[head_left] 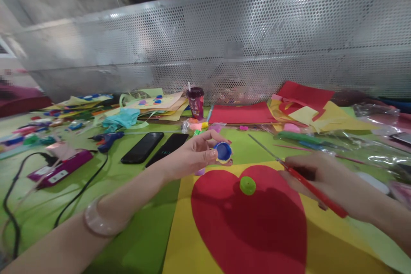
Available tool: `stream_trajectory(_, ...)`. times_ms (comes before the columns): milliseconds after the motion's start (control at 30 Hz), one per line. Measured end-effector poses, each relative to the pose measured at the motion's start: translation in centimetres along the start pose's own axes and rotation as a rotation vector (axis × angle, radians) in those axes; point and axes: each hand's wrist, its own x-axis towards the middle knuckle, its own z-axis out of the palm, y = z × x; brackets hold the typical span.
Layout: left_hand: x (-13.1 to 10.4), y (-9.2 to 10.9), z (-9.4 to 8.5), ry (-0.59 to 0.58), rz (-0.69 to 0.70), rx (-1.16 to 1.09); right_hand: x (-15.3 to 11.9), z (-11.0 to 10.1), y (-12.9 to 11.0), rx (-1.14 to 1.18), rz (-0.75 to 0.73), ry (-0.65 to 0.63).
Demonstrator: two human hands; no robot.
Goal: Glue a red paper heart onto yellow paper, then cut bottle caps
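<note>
My left hand (201, 150) is closed, pinching a small round blue cap (224, 152) with a pale yellowish edge between thumb and fingers. Its hollow side faces me. In my right hand (334, 180) is a pair of red-handled scissors (308, 184), the thin blades pointing up and to the left. Below both hands lies a large red paper heart (253, 227) on a yellow sheet (180, 239). A green cap (248, 186) rests on the heart near its top notch. The cap and the scissors are apart.
Two phones (143, 147) lie left of my left hand. Farther left are a glue gun (109, 139) and a purple power strip (61, 167) with cords. A purple cup (195, 102), red paper (242, 113) and other sheets line the back. A perforated metal panel (205, 51) stands behind.
</note>
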Motion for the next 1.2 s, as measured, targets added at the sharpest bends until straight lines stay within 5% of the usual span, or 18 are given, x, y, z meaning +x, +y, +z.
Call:
stream_trajectory(233,0.03,0.01,0.36,-0.011,0.019,0.031,-0.08,0.09,-0.87,0.141,0.03,-0.239)
stream_trajectory(1200,-0.05,0.03,0.86,0.008,-0.03,0.041,0.63,0.16,-0.62,-0.021,-0.045,-0.304)
